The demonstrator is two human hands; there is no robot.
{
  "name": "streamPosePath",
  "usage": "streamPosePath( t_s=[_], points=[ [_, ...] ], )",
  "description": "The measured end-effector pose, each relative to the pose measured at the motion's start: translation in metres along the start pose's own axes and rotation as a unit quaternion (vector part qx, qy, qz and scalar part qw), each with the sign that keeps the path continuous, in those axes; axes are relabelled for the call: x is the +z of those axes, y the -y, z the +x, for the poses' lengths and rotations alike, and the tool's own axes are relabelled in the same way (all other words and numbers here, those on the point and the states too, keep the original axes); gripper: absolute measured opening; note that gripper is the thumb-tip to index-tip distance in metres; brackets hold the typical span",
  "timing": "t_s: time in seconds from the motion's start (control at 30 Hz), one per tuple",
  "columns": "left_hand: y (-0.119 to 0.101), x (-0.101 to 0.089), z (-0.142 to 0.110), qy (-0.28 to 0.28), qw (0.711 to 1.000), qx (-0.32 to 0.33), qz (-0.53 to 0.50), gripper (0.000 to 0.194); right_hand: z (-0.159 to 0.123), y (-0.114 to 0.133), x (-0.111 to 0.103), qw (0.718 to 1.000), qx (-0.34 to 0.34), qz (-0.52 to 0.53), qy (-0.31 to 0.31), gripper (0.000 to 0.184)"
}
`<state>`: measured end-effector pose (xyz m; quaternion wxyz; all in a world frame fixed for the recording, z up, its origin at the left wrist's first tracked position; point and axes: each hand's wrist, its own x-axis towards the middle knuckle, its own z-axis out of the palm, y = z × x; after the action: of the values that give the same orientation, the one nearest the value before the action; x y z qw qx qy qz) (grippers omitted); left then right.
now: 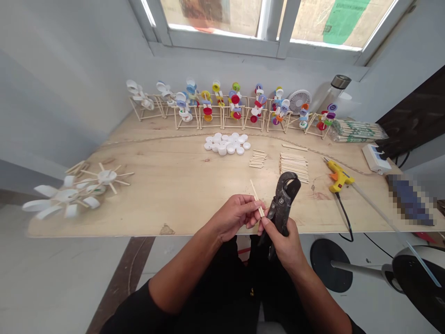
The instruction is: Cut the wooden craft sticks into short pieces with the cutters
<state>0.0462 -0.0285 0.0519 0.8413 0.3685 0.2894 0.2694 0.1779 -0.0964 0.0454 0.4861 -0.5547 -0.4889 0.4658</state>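
My left hand [238,213] is closed around a few thin wooden sticks [254,190], pinched between thumb and fingers above the table's front edge. One stick reaches farther up than the others. In my right hand [288,243] is a black pipe cutter [281,202], its curved jaws pointing up and away from me. The right thumb and fingertips also meet the lower ends of the sticks. Beyond my hands lie a bundle of longer sticks [294,164], a small group of short sticks [257,159] and a cluster of white bottle caps [227,144].
Small stick-framed wheels with coloured caps [235,99] line the back. White wheel pieces [66,195] lie at the left. At the right are a yellow glue gun [339,176] with its cord, a power strip [376,158], packaged sticks [358,131], a fan [299,101] and a bottle [333,95].
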Motion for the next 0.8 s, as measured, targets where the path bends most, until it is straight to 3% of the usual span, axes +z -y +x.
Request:
streamPosePath(
  t_s=[0.5,0.67,0.8],
  points=[
    [-0.001,0.0,0.002,-0.035,0.999,0.009,0.032,0.027,0.0,-0.001,0.004,1.0,0.021,-0.001,-0.016,0.015],
    [-0.006,-0.001,-0.003,-0.061,0.985,0.044,0.153,0.027,0.003,0.005,-0.002,1.0,0.007,-0.016,-0.02,0.014],
    [-0.01,0.003,-0.008,-0.085,0.932,0.077,0.345,0.026,0.009,0.01,-0.01,0.998,-0.002,-0.042,-0.041,0.015]
  ],
)
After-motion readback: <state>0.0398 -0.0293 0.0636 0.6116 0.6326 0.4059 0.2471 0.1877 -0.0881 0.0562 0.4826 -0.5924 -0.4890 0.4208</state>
